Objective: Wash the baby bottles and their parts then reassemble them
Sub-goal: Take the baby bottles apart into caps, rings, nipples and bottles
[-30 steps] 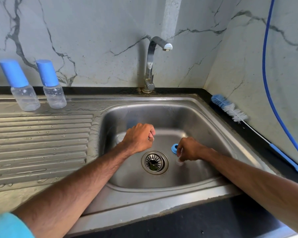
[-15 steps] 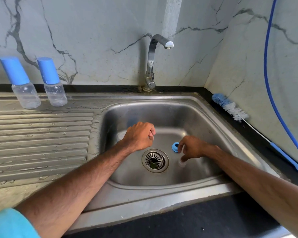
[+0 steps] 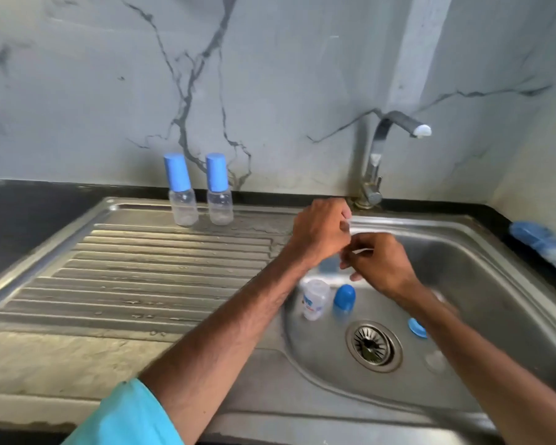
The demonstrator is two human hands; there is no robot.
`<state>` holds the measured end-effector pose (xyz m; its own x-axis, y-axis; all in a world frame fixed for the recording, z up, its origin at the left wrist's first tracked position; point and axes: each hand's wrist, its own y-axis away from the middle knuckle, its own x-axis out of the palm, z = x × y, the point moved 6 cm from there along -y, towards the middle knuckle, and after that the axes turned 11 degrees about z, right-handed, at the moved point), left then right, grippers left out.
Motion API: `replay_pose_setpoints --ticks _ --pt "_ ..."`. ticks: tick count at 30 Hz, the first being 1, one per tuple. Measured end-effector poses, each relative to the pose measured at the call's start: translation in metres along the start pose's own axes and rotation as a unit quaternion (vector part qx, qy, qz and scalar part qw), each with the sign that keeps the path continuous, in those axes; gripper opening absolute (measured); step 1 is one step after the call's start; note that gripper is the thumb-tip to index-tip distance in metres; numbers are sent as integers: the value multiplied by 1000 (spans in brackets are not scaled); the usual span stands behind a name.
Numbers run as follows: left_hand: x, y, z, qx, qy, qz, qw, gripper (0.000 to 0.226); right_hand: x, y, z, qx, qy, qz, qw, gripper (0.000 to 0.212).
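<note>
Both my hands are raised together over the left rim of the steel sink [image 3: 495, 284]. My left hand [image 3: 320, 234] has its fingers curled and seems to pinch a small pale part at its fingertips. Fingers bent, my right hand [image 3: 379, 268] meets the left one; motion blur hides whether it holds anything. Below them in the basin stand an open clear bottle [image 3: 315, 298] and a blue cap [image 3: 344, 297]. A blue ring [image 3: 417, 327] and a clear teat [image 3: 435, 359] lie right of the drain [image 3: 373, 345]. Two capped bottles [image 3: 182, 191] [image 3: 219, 189] stand on the drainboard.
The tap [image 3: 377, 162] rises behind the basin with its spout turned right. A blue bottle brush [image 3: 541, 244] lies on the black counter at the right. The ribbed drainboard [image 3: 142, 277] is wet and stretches left of the basin.
Both hands rose out of the basin and came together over its left rim. The view swung left and lifted, which uncovered the open bottle and blue cap in the basin.
</note>
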<state>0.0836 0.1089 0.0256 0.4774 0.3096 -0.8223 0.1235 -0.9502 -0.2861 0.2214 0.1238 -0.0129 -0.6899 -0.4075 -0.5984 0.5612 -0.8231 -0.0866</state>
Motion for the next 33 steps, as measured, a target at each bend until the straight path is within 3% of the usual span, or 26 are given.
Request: replay_pose_setpoints --ticks 5,8,10,14,18,23,27,30,33 --pt "-62 25 24 -7 -46 -179 983 14 50 -12 21 -42 -35 -18 998 22" --pt "-100 41 43 -8 -129 -329 935 36 63 -5 37 -112 29 -46 992 26" --pt "-119 44 62 -67 -178 -359 914 60 65 -1 40 -144 64 -57 986 27" --pt "-115 33 114 -176 -152 -276 933 99 61 -1 38 -159 81 -63 982 28" --pt "-100 26 143 -200 -157 -205 945 96 57 1 38 -168 88 -68 980 26" --pt "-110 27 137 -126 -117 -280 944 61 49 1 32 -142 95 -68 983 24" --pt "-99 23 119 -46 -59 -266 961 50 33 1 23 -117 76 -79 987 22" --pt "-87 13 82 19 71 -184 980 54 12 0 17 -87 10 -108 990 9" --pt "-55 7 24 105 109 -34 988 56 -7 -6 10 -53 -157 -93 982 46"
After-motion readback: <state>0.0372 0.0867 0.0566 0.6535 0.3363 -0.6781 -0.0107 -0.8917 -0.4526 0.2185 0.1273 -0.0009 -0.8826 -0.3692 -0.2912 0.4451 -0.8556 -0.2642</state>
